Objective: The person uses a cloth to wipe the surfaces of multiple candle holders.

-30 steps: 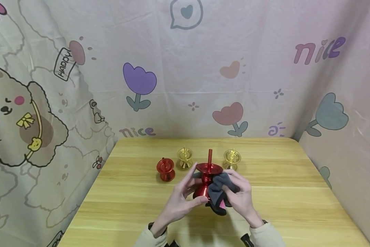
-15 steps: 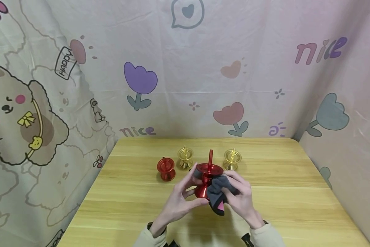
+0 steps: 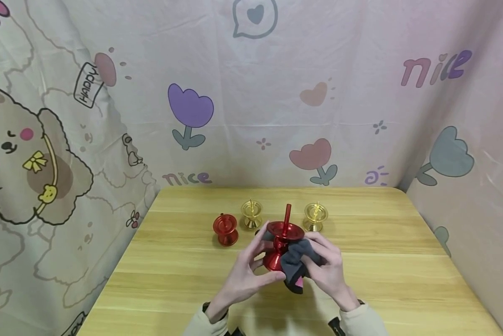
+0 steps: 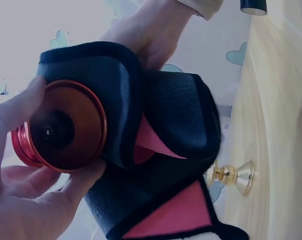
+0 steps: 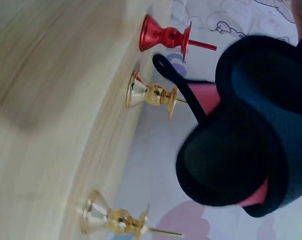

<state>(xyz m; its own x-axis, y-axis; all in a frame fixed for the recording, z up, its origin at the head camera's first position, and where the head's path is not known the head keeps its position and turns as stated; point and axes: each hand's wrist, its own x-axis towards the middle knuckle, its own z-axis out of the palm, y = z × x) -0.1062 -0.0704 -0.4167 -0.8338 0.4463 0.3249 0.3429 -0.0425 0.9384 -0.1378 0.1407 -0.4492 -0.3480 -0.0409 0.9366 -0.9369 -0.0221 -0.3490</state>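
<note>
A shiny red candle holder (image 3: 286,230) with a thin upright spike is held above the table. My left hand (image 3: 247,273) grips it by its base, thumb in front and fingers behind; the left wrist view shows the round underside of the base (image 4: 68,127) between thumb and fingers. My right hand (image 3: 328,266) pinches a dark grey cloth (image 3: 295,256) with black edging and a pink reverse. The cloth (image 4: 160,115) wraps against the holder's stem and base on the right. In the right wrist view the cloth (image 5: 240,135) hides the held candle holder.
Behind the hands on the wooden table (image 3: 171,280) stand another red candle holder (image 3: 226,229) and two gold ones, a left gold holder (image 3: 251,214) and a right gold holder (image 3: 316,216). A printed curtain (image 3: 251,93) hangs behind the table and along both sides.
The red candle holder has tilted slightly, its spike leaning a little further right. The cloth and right fingers have shifted slightly down and left along the base. The standing holders stay put.
</note>
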